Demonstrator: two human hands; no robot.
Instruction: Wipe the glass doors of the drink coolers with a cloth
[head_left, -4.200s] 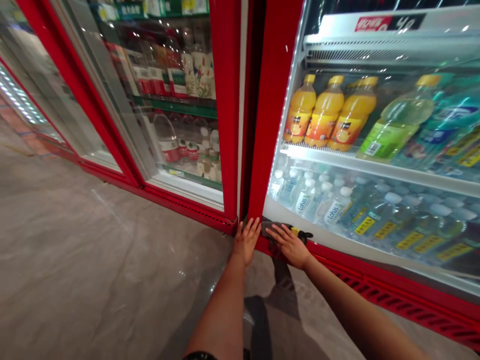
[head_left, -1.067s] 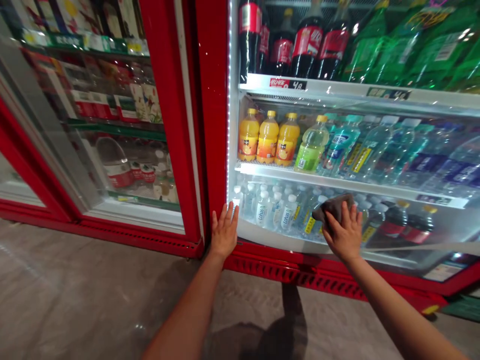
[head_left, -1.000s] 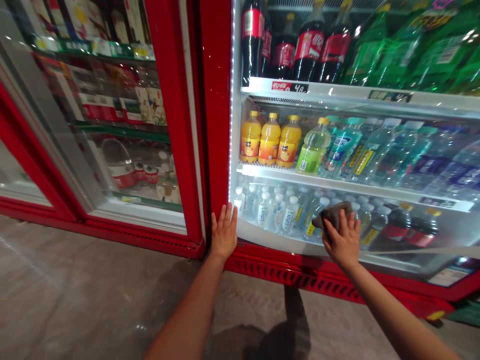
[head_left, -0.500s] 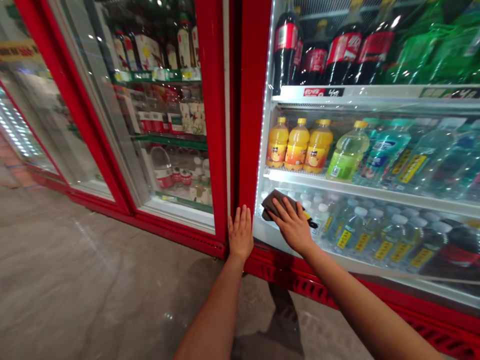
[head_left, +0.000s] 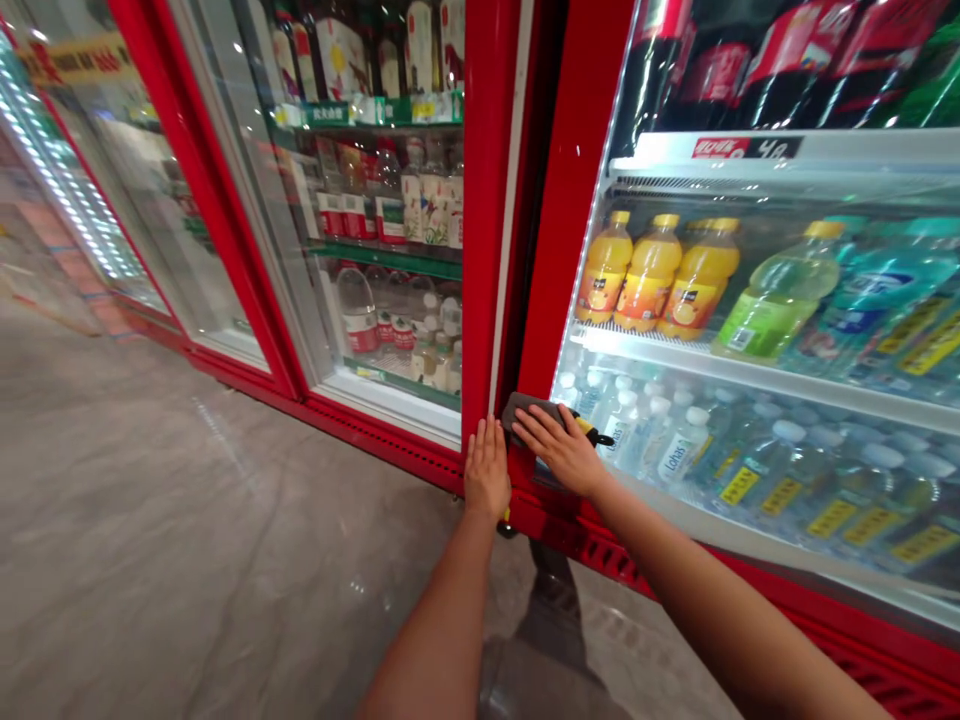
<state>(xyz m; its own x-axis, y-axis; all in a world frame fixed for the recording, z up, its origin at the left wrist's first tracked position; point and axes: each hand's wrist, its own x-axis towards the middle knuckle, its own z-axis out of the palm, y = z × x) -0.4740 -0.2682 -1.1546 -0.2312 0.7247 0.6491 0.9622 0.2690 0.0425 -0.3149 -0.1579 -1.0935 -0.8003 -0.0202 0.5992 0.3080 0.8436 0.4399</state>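
Note:
My right hand (head_left: 559, 450) lies flat on a dark grey cloth (head_left: 525, 409) and presses it against the lower left corner of the red drinks fridge door (head_left: 559, 250). A small yellow and black bit shows at the cloth's right end. My left hand (head_left: 486, 472) rests flat, fingers together and stretched out, on the red frame just left of the cloth, near the gap between two fridges. Behind the glass stand orange juice bottles (head_left: 652, 270) and, on the shelf below, water bottles (head_left: 675, 440).
A second red-framed glass fridge (head_left: 375, 220) with bottles and cartons stands on the left, and more glass fronts run off behind it. The grey polished floor (head_left: 187, 540) spreads out on the left. A red vent grille (head_left: 750, 600) runs along the fridge's foot.
My right hand slid the cloth leftward along the lower glass to the door's red left edge. My left hand stayed flat on the frame. My view swung left and closer.

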